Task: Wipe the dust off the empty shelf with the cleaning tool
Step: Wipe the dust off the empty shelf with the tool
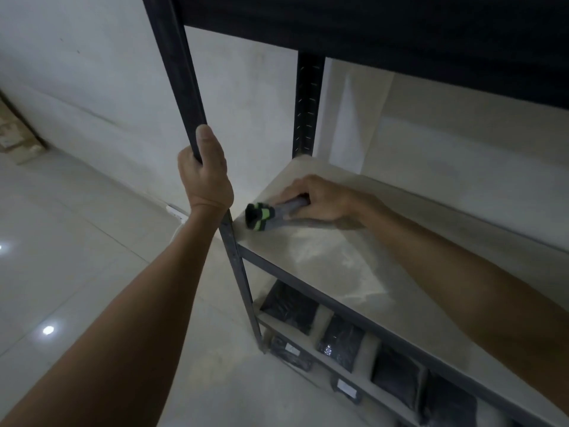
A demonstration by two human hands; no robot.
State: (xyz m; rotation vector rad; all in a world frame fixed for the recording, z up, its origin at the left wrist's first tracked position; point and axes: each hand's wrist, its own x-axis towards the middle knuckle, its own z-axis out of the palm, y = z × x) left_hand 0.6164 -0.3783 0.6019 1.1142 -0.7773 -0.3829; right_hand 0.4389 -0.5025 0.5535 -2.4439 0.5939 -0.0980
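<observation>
— What's over on the far left?

— A glossy tiled floor (77, 241) with two bright light spots on it, a pale wall (107, 72) behind, and some cardboard boxes (12, 131) against that wall at the edge of view.

— And the left hand (204, 177)?

— It is wrapped around the dark front post (181, 78) of the rack, fingers curled behind the post and the thumb lying up along its front face. The forearm reaches up to it from the lower left.

— Where is the cleaning tool?

— Just right of that post, at the front left corner of the pale shelf (354, 272). The brush (261, 216) has a black and bright green head pointing toward the post and a grey handle. Its head sits low on the shelf surface, though whether it truly touches I cannot tell.

— Who has it?

— The right hand (320, 198) grips the grey handle, fingers closed around it, knuckles up, the arm stretching in across the shelf from the right.

— Anything on that shelf?

— A smeared, lighter dusty patch in the middle.

— And lower down?

— Dark wrapped packages (340, 342) stand in a row on the shelf below, and more sit beneath those, some with white labels.
</observation>
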